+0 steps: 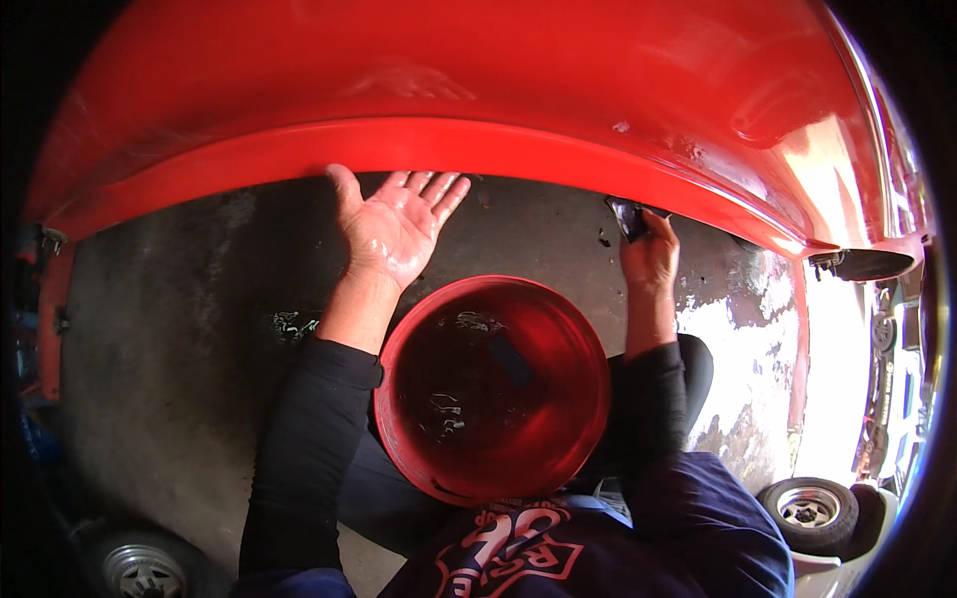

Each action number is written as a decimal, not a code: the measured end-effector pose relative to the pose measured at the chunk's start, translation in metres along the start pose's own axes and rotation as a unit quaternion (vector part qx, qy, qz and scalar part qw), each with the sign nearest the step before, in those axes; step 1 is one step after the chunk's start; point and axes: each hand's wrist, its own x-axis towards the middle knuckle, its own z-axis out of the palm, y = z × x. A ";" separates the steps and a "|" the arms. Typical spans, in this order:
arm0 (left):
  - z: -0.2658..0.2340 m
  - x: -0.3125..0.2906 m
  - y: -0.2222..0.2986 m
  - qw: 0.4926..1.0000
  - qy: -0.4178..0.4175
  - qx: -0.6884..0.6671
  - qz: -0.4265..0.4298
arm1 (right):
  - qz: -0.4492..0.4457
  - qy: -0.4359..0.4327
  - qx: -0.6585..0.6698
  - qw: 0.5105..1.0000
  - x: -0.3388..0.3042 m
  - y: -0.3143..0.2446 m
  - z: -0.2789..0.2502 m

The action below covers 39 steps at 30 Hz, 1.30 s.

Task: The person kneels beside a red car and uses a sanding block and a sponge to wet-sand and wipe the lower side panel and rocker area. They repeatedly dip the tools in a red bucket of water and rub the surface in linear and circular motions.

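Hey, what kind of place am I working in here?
Probably a vehicle repair or body shop. The glossy red panel looks like car bodywork, a silver-rimmed wheel sits at the lower right with another at the lower left, and the grey floor is stained.

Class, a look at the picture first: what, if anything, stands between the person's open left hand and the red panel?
Nothing visible. The left hand has its fingertips by the lower edge of the red panel; whether they touch cannot be told. The red bucket is nearer the person's body, out of the way.
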 end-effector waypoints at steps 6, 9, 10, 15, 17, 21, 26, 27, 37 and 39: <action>0.001 0.005 0.057 0.966 0.042 0.076 0.244 | 0.123 -0.028 -0.022 0.992 -0.013 0.122 0.061; -0.012 -0.001 0.110 0.931 0.081 0.008 0.355 | 0.128 -0.083 -0.018 0.988 -0.001 0.090 0.042; -0.018 -0.002 0.123 0.935 0.077 -0.014 0.345 | 0.105 -0.083 0.039 0.990 0.001 0.057 0.026; -0.024 -0.003 0.121 0.947 0.088 0.015 0.308 | -0.021 0.103 -0.004 0.994 0.006 -0.010 0.013; -0.012 -0.004 0.097 0.960 0.074 0.055 0.265 | 0.001 0.013 -0.066 0.998 -0.005 0.040 0.039; 0.010 -0.009 0.049 0.996 0.035 0.014 0.082 | 0.167 -0.050 -0.027 0.984 -0.024 0.123 0.063; 0.008 -0.014 0.094 0.968 0.086 0.021 0.235 | 0.107 -0.035 -0.028 0.993 -0.004 0.012 -0.006; 0.005 -0.016 0.111 0.953 0.119 0.007 0.279 | 0.050 0.005 -0.038 0.998 -0.002 -0.012 -0.014; -0.001 -0.006 0.096 0.968 0.113 0.017 0.224 | 0.184 -0.054 0.021 0.981 -0.039 0.191 0.103; 0.001 -0.010 0.107 0.964 0.141 0.021 0.224 | 0.194 -0.067 -0.018 0.979 -0.028 0.161 0.078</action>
